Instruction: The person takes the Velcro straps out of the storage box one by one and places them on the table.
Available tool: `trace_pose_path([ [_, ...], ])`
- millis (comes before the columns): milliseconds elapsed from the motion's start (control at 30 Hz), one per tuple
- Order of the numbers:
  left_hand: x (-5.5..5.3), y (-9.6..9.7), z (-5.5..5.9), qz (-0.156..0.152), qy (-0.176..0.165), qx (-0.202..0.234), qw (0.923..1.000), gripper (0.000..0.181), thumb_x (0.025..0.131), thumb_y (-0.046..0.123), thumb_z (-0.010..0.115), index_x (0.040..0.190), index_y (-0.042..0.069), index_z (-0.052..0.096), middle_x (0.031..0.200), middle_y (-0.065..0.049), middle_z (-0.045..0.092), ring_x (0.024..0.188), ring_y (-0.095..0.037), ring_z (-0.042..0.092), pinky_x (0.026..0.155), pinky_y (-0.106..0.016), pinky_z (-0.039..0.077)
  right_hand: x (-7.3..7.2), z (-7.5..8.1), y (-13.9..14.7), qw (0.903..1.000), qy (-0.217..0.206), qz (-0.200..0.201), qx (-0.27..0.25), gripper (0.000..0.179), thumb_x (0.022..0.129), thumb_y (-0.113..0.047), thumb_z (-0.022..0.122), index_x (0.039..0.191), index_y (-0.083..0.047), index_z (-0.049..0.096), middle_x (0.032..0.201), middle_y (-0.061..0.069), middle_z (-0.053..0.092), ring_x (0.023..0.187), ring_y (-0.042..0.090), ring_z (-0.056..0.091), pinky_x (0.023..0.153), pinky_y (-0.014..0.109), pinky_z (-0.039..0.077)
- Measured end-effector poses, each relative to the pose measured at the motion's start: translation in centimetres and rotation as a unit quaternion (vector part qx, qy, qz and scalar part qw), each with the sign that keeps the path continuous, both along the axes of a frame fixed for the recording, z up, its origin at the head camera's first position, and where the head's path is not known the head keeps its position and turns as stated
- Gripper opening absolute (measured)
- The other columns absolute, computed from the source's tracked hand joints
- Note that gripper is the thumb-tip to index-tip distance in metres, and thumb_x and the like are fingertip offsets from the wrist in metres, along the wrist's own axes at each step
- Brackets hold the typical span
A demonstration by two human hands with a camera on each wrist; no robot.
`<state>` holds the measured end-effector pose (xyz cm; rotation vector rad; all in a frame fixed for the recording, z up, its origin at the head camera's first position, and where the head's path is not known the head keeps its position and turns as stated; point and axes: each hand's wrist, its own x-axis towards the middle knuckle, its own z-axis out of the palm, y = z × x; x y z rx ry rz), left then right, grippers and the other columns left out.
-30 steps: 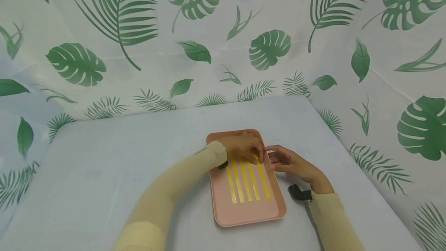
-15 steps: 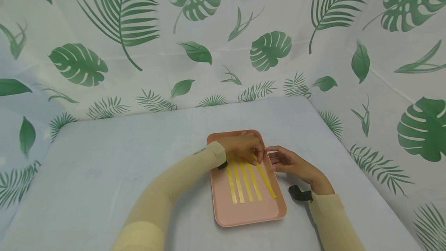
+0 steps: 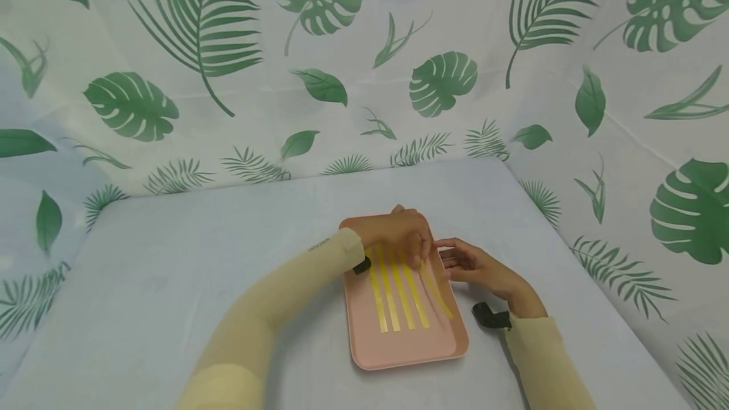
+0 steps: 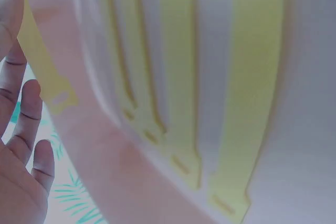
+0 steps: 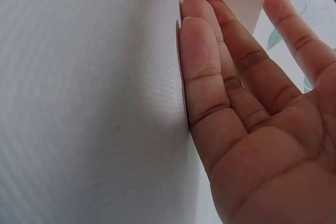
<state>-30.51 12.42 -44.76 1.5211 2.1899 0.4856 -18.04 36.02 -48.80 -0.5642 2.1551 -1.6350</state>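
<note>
Yellow strip (image 4: 41, 59) lower right of head view's centre, over tray (image 3: 410, 354); left hand (image 3: 398, 236) pinches its upper part. Right hand (image 3: 481, 267), fingers loosely extended at tray's right edge, grips nothing. Strip looks light, bendy, perhaps slick; pinch lightly near slotted end, lest it crease.

A person's sleeved left arm (image 3: 262, 309) reaches from near left toward the right, the left hand (image 3: 393, 234) pinching with bent fingers (image 3: 424, 247). The right arm (image 3: 547, 359) enters near right, its right hand (image 3: 484, 269) relaxed, fingers (image 5: 202, 77) extended leftward.
</note>
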Motion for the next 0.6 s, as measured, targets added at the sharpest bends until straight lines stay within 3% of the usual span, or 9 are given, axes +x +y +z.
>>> trace_pose_path([
  [67,0.4,-0.5,0.9,0.009,-0.004,0.003,0.9999,0.013,0.085,0.024,0.093,0.092,0.022,0.083,0.121,0.012,0.074,0.112,-0.014,0.051,0.101,-0.037,0.028,-0.1,0.0,-0.1,1.0000,-0.001,0.003,-0.004,0.058,0.106,-0.001,0.066,0.155,0.014,0.038,0.148,0.042,0.049,0.124,0.009,0.064,0.101,0.028,0.057],
  [200,0.9,-1.7,2.5,-0.002,-0.009,0.037,0.9993,0.009,0.092,0.020,0.087,0.096,0.018,0.079,0.125,0.007,0.076,0.123,-0.013,0.056,0.105,-0.039,0.028,-0.2,0.1,-0.2,1.0000,-0.003,0.004,-0.003,0.058,0.106,-0.001,0.065,0.156,0.013,0.038,0.149,0.041,0.048,0.126,0.007,0.063,0.101,0.028,0.057],
  [433,1.3,-3.6,4.3,-0.020,-0.047,0.103,0.9934,0.007,0.098,0.013,0.082,0.100,0.014,0.075,0.114,0.004,0.079,0.116,-0.006,0.063,0.110,-0.042,0.027,-0.1,0.1,-0.2,1.0000,-0.006,0.004,0.001,0.059,0.107,-0.002,0.065,0.157,0.012,0.037,0.149,0.043,0.048,0.125,0.008,0.064,0.100,0.029,0.058],
  [600,1.9,-5.3,5.2,-0.009,-0.079,0.139,0.9871,0.006,0.103,0.010,0.074,0.103,0.011,0.068,0.117,-0.002,0.075,0.113,-0.009,0.063,0.111,-0.031,0.039,-0.1,0.2,-0.1,0.9999,-0.007,0.005,0.004,0.058,0.108,-0.004,0.064,0.158,0.011,0.036,0.149,0.043,0.050,0.124,0.010,0.065,0.099,0.028,0.058],
])
